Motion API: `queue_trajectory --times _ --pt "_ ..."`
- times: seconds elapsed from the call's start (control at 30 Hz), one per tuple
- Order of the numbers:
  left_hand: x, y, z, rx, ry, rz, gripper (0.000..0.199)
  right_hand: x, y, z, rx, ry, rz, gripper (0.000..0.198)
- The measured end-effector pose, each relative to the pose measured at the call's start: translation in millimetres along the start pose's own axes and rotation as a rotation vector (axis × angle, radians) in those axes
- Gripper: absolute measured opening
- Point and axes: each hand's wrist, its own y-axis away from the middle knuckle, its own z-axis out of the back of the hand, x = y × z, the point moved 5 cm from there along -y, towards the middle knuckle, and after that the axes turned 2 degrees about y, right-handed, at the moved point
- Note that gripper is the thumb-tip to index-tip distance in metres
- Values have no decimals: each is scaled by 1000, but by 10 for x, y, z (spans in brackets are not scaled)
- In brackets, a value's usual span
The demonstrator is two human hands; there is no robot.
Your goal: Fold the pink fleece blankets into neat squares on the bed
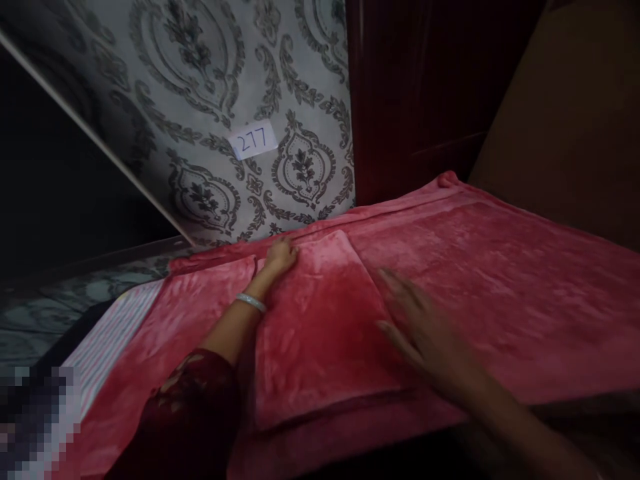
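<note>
A red plush blanket [320,333] with paler pink patches lies folded into a rectangle, on top of a wider red plush cover [500,280]. My left hand [283,255], with a pale bangle at the wrist, is at the far left corner of the folded blanket. Its fingers are bent in and closed on the cloth there, their tips partly hidden. Over the blanket's right edge is my right hand [417,323], blurred by motion, fingers stretched out and thumb apart. Nothing shows in it.
Behind the cover stand a patterned wall [305,87] bearing a paper label [255,140] marked 277 and a dark red glossy panel [410,87]. Striped cloth [117,333] lies at the left. A brown surface [565,120] rises at the right.
</note>
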Motion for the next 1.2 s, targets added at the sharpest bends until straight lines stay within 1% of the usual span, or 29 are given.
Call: queue_trajectory --times 0.07,0.13,0.2,0.27,0.3,0.37,0.43,0.5,0.57,0.67,0.8,0.87,0.97,1.07,1.2 --pt "210 135 87 -33 -35 86 41 72 -399 -223 106 16 78 67" --pt "403 225 137 -37 -52 173 36 103 -782 -486 214 58 105 68" --pt "554 276 148 -23 -41 242 35 76 -1105 -760 332 127 85 68" --pt "642 306 126 -9 -14 286 37 -8 -1324 -1008 433 203 32 66" --pt "661 319 106 -8 3 301 38 -69 -1385 -1118 471 239 -3 65" --pt "656 354 56 -25 39 317 40 -207 -1410 -1314 526 290 -72 64" --pt "619 398 10 -74 70 325 44 -337 -1342 -1479 549 312 -112 62" --pt "586 443 -17 -133 97 328 48 -437 -1244 -1605 540 316 -116 61" --pt "584 472 -21 -174 121 322 49 -496 -1167 -1680 514 319 -97 60" --pt "642 486 -6 -189 150 309 47 -512 -1113 -1715 492 329 -56 59" --pt "733 491 -53 -122 169 332 36 -486 -1097 -1699 493 339 -45 58" --pt "751 488 -77 -91 183 343 34 -480 -1086 -1691 492 334 -46 58" --pt "776 471 -50 -71 214 355 43 -497 -1075 -1679 503 320 -47 58" --pt "796 461 38 -66 257 326 55 -537 -1133 -1655 534 291 -82 55" --pt "729 516 110 -42 250 298 69 -462 -1422 -1618 475 244 -87 53"
